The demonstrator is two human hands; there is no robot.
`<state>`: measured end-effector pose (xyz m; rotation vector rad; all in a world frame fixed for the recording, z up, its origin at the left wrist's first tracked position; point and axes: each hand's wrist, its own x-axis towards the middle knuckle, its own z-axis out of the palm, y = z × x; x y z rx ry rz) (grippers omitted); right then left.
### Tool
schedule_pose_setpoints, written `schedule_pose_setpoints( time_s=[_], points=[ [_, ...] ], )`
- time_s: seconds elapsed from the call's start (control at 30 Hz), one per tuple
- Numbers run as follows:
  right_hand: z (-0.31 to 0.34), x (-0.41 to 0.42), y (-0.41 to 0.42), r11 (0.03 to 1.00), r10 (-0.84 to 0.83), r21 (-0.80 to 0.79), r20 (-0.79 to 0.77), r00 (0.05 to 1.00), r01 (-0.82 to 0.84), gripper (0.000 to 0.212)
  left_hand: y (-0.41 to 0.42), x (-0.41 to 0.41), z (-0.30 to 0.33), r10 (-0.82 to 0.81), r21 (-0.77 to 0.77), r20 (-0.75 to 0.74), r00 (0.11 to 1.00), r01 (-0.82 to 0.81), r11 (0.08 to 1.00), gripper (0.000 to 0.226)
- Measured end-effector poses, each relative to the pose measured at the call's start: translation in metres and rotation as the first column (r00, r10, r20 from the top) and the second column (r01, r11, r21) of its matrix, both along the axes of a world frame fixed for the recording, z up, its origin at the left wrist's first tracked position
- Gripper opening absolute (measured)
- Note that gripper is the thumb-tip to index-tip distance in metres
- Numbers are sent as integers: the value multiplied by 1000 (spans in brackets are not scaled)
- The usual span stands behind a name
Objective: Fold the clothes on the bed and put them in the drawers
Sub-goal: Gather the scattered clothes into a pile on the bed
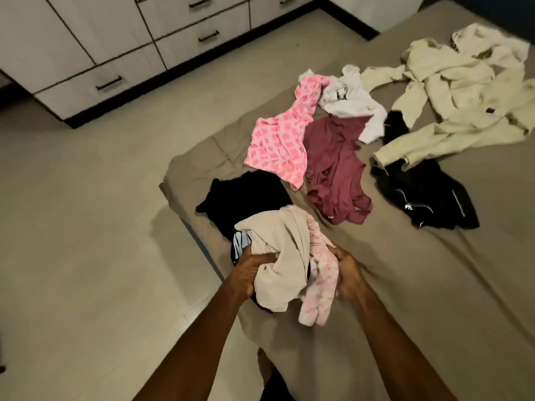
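Observation:
My left hand [251,270] grips a crumpled beige garment [279,259] over the near corner of the bed [405,285]. My right hand [347,273] grips a pale pink printed garment [320,285] bunched against the beige one. A black garment with white lettering [246,198] lies under and behind the bundle. Further back on the bed lie a pink checked top [279,143], a maroon top [335,169], a white top [350,102], a black jacket with white piping [425,192] and cream knitwear [457,91]. White drawers [95,88] with dark handles line the far wall.
Beige floor tiles [86,241] stretch between the bed and the drawer units. More drawers [202,39] stand at the top centre, all closed. A dark plinth runs under the units. The bed's right half carries a bare brown sheet.

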<state>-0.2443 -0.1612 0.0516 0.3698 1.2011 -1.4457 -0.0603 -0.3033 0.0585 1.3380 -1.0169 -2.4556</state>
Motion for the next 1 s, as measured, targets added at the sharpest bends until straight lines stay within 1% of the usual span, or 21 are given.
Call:
schedule_pose_setpoints(
  time_s=[0.07,0.1,0.13,0.2,0.33,0.4,0.47,0.5,0.53,0.6,0.63,0.7,0.73,0.77,0.8,0.87,1.0],
  points=[
    [25,25,-5,1000,-11,-16,156,988,13,54,-9,17,36,-10,-66,-6,1000,10,998,74],
    [38,38,-9,999,-5,-41,226,974,15,61,-14,27,54,-21,-88,-26,999,19,996,77],
    [51,51,-14,999,-2,-43,275,961,15,65,-20,41,70,-37,-117,-34,999,33,993,79],
    [69,71,-31,995,5,-97,345,939,30,64,-34,61,98,-71,-156,-35,997,65,986,81],
    [120,110,-84,982,18,-185,319,948,43,53,-75,110,153,-119,-274,-12,993,111,955,80],
    [138,123,-114,979,32,-200,309,950,32,52,-101,130,171,-111,-321,18,994,111,940,92],
    [154,135,-145,978,6,-202,297,955,56,51,-135,152,188,-93,-350,41,995,101,931,102],
    [160,140,-161,975,-2,-214,293,956,68,54,-150,160,195,-96,-369,51,994,108,923,101],
    [167,146,-177,970,-6,-233,276,961,74,64,-167,167,199,-117,-397,75,990,138,907,95],
    [173,158,-215,953,-9,-289,280,960,93,98,-198,181,209,-167,-460,133,977,210,863,78],
    [173,168,-238,943,3,-320,285,958,93,106,-216,187,212,-180,-502,169,969,241,831,77],
    [177,184,-271,923,43,-374,328,944,88,109,-241,194,214,-204,-579,253,946,317,751,92],
    [178,193,-293,913,45,-392,363,931,109,108,-259,200,215,-209,-593,278,938,339,731,98],
    [180,201,-309,903,46,-408,398,916,132,109,-272,205,214,-207,-609,286,936,344,715,97],
    [183,213,-331,899,34,-410,413,910,152,110,-294,215,216,-204,-612,290,935,345,711,92],
    [193,223,-359,890,17,-424,406,914,171,112,-327,222,220,-211,-623,300,930,359,695,84],
    [209,240,-426,858,-3,-472,389,921,202,106,-401,235,229,-235,-637,333,913,402,658,89]
  ],
)
